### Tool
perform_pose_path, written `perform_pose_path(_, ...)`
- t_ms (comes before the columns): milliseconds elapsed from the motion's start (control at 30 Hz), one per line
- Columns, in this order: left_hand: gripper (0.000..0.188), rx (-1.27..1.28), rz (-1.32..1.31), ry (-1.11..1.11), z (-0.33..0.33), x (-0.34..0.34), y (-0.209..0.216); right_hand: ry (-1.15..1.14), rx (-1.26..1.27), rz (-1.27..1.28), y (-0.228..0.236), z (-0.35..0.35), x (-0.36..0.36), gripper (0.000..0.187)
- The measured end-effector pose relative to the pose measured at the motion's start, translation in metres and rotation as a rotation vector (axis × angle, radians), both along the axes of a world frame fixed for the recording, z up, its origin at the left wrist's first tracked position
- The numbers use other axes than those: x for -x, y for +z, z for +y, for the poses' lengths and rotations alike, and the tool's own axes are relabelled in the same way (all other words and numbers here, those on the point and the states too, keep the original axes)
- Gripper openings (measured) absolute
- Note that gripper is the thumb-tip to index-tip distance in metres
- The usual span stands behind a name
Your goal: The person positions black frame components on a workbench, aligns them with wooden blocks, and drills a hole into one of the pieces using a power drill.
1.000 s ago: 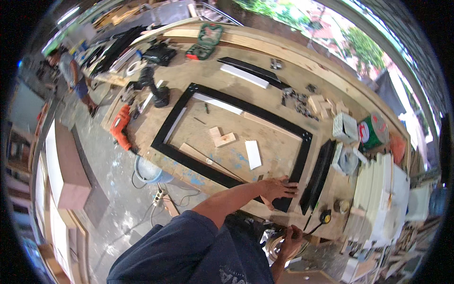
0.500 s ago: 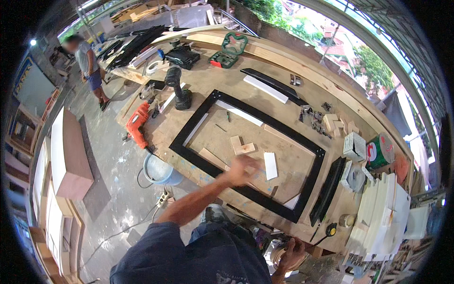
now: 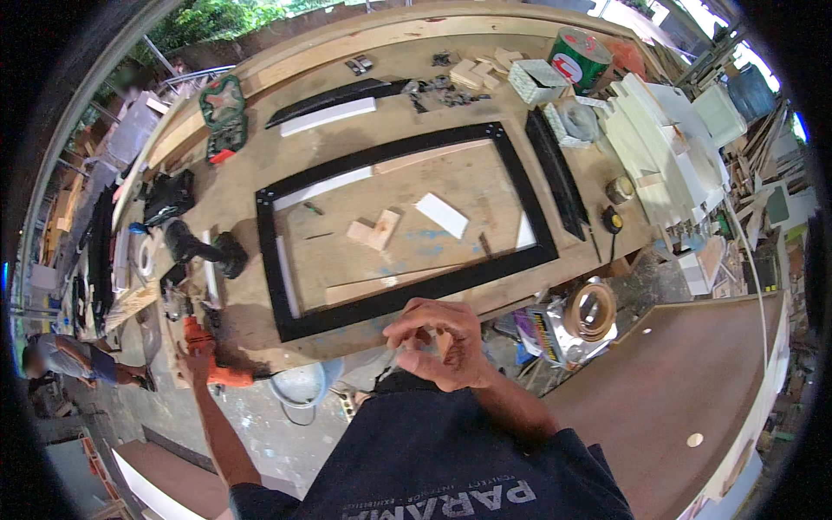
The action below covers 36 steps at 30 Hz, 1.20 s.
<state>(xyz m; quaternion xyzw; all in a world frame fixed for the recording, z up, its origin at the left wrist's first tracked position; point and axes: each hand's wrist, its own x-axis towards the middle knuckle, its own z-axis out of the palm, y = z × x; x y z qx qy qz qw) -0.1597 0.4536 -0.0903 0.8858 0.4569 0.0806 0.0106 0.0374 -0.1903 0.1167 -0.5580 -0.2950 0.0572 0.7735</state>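
Right hand (image 3: 438, 342): raised in front of the chest, near the front edge of the workbench (image 3: 260, 173); fingers curled and pinched on a small pale piece (image 3: 444, 340). What the piece is cannot be told; it is mostly hidden by the fingers.
Left hand (image 3: 198, 364): stretched down to the left end of the bench, closed on the orange drill (image 3: 221, 368) that lies at the bench's edge. How tight the grip is cannot be told.
Black frame (image 3: 403, 295): lies flat on the bench, all four sides in place and meeting at the corners; judged assembled as a rectangle.
Inside the frame: small wood blocks (image 3: 374, 230) and a white strip (image 3: 441, 215) lie loose on the bench top, apart from the frame sides.
Spare parts: a black strip (image 3: 559, 178) lies just beside the frame's right side; another black strip with a white one (image 3: 329, 113) lies beyond the far side, not fitted.
Other tools: a black power tool (image 3: 204, 251) stands near the frame's left side; a green case (image 3: 223, 117) sits further back.
Progress, as judged: frame laid out and joined; fastening appears in hand, with the drill being taken up and the loose strips not yet attached.
Bystander: another person (image 3: 65, 360) stands on the floor, well apart to the left.
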Motion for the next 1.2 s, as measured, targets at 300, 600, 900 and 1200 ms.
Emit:
perform_pose_path(300, 0.123, 0.610, -0.774, -0.174, 0.055, 0.018, -0.080, 0.087, -0.150, -0.137, -0.005, 0.086, 0.027, 0.018)
perform_pose_path(600, 0.105, 0.327, -0.259, 0.049, 0.031, -0.001, -0.056, 0.079, -0.149, -0.075, -0.006, 0.086, 0.032, 0.016)
perform_pose_path(900, 0.077, 0.281, -0.728, -0.210, -0.074, 0.042, 0.008, 0.223, -0.032, 0.047, -0.022, 0.039, 0.036, 0.025)
perform_pose_path(1200, 0.103, 0.350, -1.283, -0.279, -0.229, 0.058, 0.116, 0.357, 0.406, -0.181, -0.031, 0.031, 0.069, 0.037)
